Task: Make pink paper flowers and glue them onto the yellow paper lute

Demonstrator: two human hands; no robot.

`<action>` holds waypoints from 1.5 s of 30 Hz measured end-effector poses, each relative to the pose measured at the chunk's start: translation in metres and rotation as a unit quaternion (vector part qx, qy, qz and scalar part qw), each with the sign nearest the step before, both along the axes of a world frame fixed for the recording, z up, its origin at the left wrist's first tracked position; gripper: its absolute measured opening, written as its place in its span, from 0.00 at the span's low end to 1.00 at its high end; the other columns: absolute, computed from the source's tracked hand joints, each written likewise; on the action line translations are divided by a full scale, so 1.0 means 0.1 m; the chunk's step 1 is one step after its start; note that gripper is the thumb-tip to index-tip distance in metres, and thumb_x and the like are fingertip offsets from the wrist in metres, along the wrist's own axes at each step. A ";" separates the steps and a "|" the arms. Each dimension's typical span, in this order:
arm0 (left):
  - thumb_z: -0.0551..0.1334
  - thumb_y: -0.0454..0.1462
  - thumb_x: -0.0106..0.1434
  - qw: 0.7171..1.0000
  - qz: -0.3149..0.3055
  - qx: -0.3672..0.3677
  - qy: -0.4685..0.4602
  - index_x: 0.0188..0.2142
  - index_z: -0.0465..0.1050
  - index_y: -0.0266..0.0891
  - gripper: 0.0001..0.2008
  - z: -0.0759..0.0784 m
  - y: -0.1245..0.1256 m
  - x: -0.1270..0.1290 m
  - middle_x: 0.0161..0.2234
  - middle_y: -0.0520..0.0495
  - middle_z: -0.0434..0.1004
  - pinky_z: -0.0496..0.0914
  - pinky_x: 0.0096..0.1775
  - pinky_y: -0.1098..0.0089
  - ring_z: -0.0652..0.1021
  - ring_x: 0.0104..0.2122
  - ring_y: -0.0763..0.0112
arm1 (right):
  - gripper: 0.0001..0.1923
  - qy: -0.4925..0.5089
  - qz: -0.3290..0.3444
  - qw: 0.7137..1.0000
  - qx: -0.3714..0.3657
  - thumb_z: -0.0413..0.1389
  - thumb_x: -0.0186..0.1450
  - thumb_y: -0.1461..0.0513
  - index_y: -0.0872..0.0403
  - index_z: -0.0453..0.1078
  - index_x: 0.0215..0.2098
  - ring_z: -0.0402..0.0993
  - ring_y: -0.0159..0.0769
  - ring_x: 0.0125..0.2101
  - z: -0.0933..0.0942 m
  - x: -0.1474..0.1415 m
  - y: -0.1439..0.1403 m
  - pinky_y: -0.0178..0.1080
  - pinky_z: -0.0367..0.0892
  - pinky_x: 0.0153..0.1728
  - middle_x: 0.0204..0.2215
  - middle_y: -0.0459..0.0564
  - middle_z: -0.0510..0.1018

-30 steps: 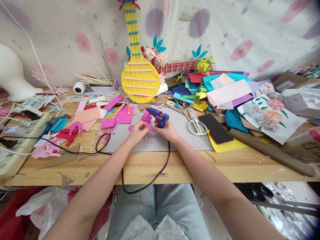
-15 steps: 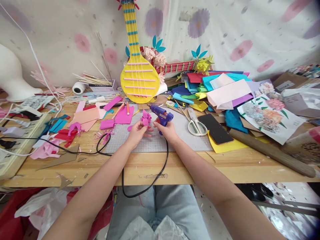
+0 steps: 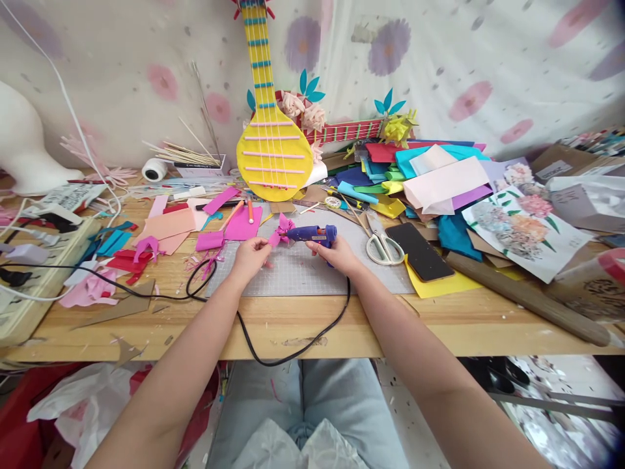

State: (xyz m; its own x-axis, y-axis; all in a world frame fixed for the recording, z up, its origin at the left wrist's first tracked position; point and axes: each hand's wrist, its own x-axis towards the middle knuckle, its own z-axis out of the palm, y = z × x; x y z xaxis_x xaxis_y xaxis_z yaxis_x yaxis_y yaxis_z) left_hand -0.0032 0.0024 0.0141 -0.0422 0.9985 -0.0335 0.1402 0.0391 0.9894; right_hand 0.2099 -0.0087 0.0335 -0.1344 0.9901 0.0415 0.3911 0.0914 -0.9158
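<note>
Where the left hand (image 3: 252, 256) pinches: bright pink paper flower (image 3: 282, 229), between closed fingertips, above the grey gridded cutting mat (image 3: 278, 279).
Right hand (image 3: 336, 254): fingers gripping a blue plastic glue gun (image 3: 311, 233), pointed left at the flower.
Small white box (image 3: 201, 171), far left: thin wooden sticks (image 3: 181, 154).
Pale box (image 3: 576, 212), far right: crumpled white material (image 3: 593, 187).
White plastic bag (image 3: 78, 397), near left: contents unclear.

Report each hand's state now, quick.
Left hand: closed, fingertips pinching the bright pink paper piece.
Right hand: closed, holding the blue glue gun.
</note>
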 end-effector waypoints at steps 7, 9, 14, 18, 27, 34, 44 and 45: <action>0.62 0.41 0.47 0.999 0.008 0.029 0.037 0.22 0.67 0.37 0.09 -0.05 0.00 0.01 0.19 0.57 0.60 0.66 0.13 0.77 0.64 0.15 0.80 | 0.22 -0.024 -0.004 1.000 0.009 0.56 0.53 0.44 0.56 0.70 0.28 0.66 0.31 0.21 -0.01 0.01 0.01 0.35 0.62 0.25 0.18 0.46 0.70; 0.63 0.42 0.47 0.999 0.007 0.034 0.030 0.21 0.66 0.37 0.11 -0.05 0.00 0.01 0.18 0.57 0.59 0.67 0.13 0.77 0.64 0.16 0.80 | 0.22 -0.036 -0.002 0.999 0.011 0.56 0.53 0.45 0.56 0.70 0.28 0.66 0.31 0.21 0.00 0.03 0.02 0.35 0.61 0.25 0.17 0.45 0.70; 0.64 0.44 0.47 0.999 0.006 0.044 0.029 0.22 0.67 0.37 0.13 -0.05 0.00 0.00 0.19 0.57 0.59 0.68 0.14 0.76 0.64 0.17 0.80 | 0.22 -0.057 0.011 0.998 0.022 0.55 0.53 0.44 0.55 0.69 0.25 0.65 0.31 0.20 -0.02 0.04 0.03 0.35 0.60 0.24 0.17 0.46 0.71; 0.65 0.45 0.46 0.999 0.003 0.047 0.024 0.22 0.66 0.37 0.14 -0.05 0.00 0.00 0.18 0.57 0.58 0.68 0.14 0.77 0.64 0.16 0.81 | 0.21 -0.063 0.012 0.998 0.025 0.55 0.53 0.44 0.54 0.69 0.25 0.65 0.32 0.20 -0.03 0.05 0.04 0.35 0.60 0.24 0.18 0.46 0.72; 0.65 0.44 0.47 0.998 -0.003 0.049 0.030 0.23 0.68 0.37 0.13 -0.07 0.01 -0.02 0.18 0.57 0.61 0.68 0.15 0.78 0.65 0.16 0.80 | 0.20 -0.064 0.007 0.997 0.032 0.56 0.54 0.45 0.53 0.72 0.28 0.66 0.33 0.21 -0.04 0.05 0.05 0.36 0.60 0.24 0.18 0.46 0.72; 0.64 0.43 0.49 0.998 -0.013 0.046 0.047 0.24 0.67 0.37 0.11 -0.08 0.00 -0.02 0.20 0.56 0.62 0.68 0.15 0.77 0.66 0.17 0.80 | 0.21 -0.065 0.004 0.998 0.022 0.56 0.54 0.44 0.53 0.71 0.29 0.66 0.34 0.22 -0.06 0.05 0.05 0.36 0.60 0.25 0.18 0.46 0.72; 0.66 0.44 0.47 0.998 -0.035 0.043 0.039 0.23 0.68 0.38 0.13 -0.05 -0.02 0.00 0.18 0.57 0.61 0.67 0.15 0.78 0.65 0.16 0.80 | 0.22 -0.065 -0.001 0.998 0.025 0.56 0.53 0.43 0.54 0.70 0.27 0.66 0.33 0.21 -0.06 0.04 0.06 0.36 0.60 0.24 0.18 0.46 0.71; 0.67 0.44 0.47 0.998 -0.036 0.043 0.039 0.23 0.68 0.38 0.13 -0.04 -0.03 0.01 0.18 0.57 0.61 0.67 0.15 0.77 0.65 0.16 0.80 | 0.22 -0.063 -0.001 0.998 0.025 0.56 0.53 0.43 0.54 0.70 0.27 0.66 0.33 0.21 -0.06 0.04 0.06 0.36 0.60 0.25 0.18 0.46 0.71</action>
State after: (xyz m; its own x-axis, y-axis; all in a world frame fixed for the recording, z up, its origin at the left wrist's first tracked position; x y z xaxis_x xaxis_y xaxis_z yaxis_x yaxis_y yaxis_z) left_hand -0.0025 -0.0003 0.0103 0.0304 0.9982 0.0521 0.2171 -0.0575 0.9744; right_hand 0.2137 -0.0028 0.0274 -0.1387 0.9876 0.0728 0.5037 0.1337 -0.8535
